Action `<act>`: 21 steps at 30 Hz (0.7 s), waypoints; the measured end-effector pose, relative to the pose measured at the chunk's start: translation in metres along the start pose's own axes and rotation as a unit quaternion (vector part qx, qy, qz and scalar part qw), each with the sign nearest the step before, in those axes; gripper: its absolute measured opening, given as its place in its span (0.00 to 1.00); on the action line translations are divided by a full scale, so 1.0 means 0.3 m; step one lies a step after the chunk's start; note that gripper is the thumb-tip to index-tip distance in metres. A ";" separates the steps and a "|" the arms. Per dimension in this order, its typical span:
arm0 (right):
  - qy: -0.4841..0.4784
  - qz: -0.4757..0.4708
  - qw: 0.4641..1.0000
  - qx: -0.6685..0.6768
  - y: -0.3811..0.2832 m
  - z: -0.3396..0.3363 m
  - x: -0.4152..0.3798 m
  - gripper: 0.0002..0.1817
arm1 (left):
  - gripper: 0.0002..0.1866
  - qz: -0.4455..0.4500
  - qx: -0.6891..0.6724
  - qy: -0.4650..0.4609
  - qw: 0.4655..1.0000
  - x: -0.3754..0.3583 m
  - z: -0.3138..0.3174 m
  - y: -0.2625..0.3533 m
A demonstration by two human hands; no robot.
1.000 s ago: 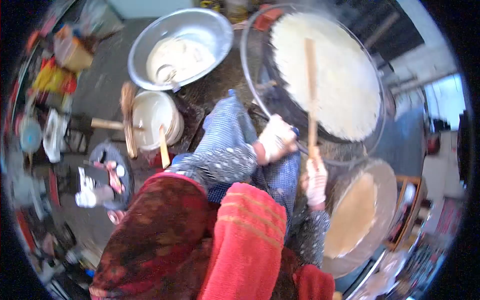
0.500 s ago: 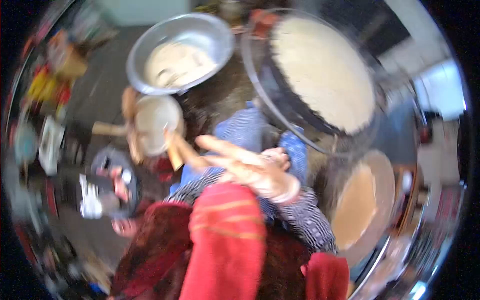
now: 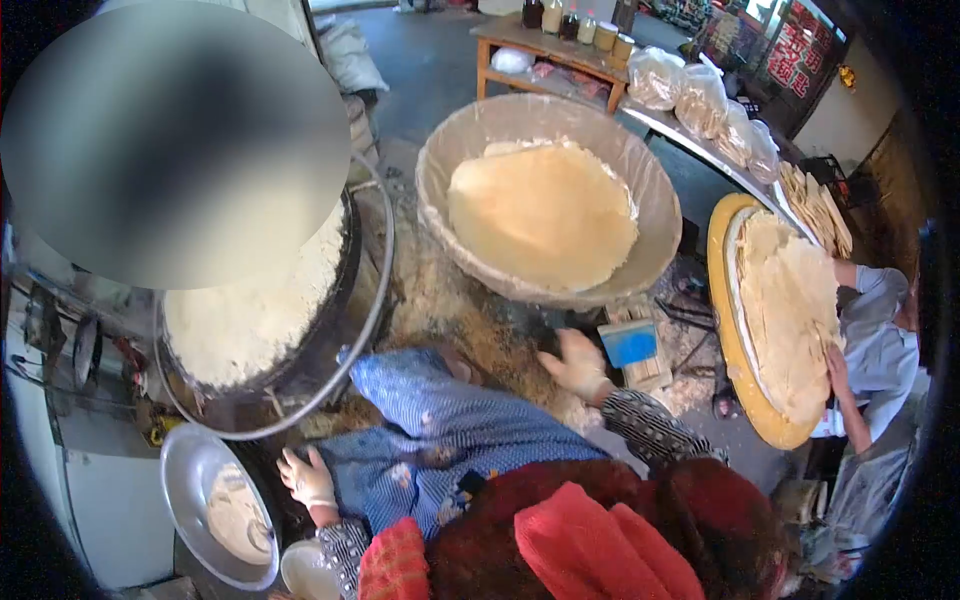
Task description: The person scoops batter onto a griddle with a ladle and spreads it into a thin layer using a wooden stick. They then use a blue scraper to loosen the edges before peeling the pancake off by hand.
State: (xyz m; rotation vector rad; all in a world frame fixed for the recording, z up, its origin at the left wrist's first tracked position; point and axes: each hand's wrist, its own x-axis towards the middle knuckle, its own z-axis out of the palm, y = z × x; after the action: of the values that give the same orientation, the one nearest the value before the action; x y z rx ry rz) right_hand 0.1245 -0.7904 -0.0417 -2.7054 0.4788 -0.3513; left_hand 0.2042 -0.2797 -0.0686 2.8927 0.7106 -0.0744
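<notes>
My left hand (image 3: 308, 478), in a pale glove, is open with fingers spread beside the blue apron (image 3: 440, 430). It is nearest to the metal basin (image 3: 178, 500) holding pale batter and a white bucket (image 3: 310, 570). My right hand (image 3: 577, 365) reaches out low, fingers apart and holding nothing, near a blue-topped wooden block (image 3: 630, 343). Beyond it stands a large lined basket (image 3: 655, 235) with thin tan flatbreads (image 3: 540, 215) in it. At the left, a round griddle (image 3: 358, 235) bears a pale layer of batter (image 3: 240, 330).
At the right, another person (image 3: 880, 340) touches flatbread sheets (image 3: 790, 310) on a yellow-rimmed round board (image 3: 735, 345). Behind are a wooden table (image 3: 500, 35) with jars (image 3: 605, 37) and a bench (image 3: 700, 145) bearing filled plastic bags (image 3: 700, 100). A metal ring (image 3: 385, 290) surrounds the griddle.
The view has swung right, bringing the basket, table and other person into clear sight. My hands, close together before, are now apart, one on each side of the apron.
</notes>
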 end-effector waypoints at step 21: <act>-0.287 0.163 0.897 -0.295 0.678 0.100 -0.099 0.53 | 0.36 0.033 -0.013 0.080 0.996 0.005 -0.025 -0.003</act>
State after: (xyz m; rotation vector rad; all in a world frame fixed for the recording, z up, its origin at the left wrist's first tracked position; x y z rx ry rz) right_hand 0.0497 -0.9478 -0.1548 -2.9932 0.9497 0.7896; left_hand 0.2053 -0.2770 -0.0615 2.9182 0.6350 0.1745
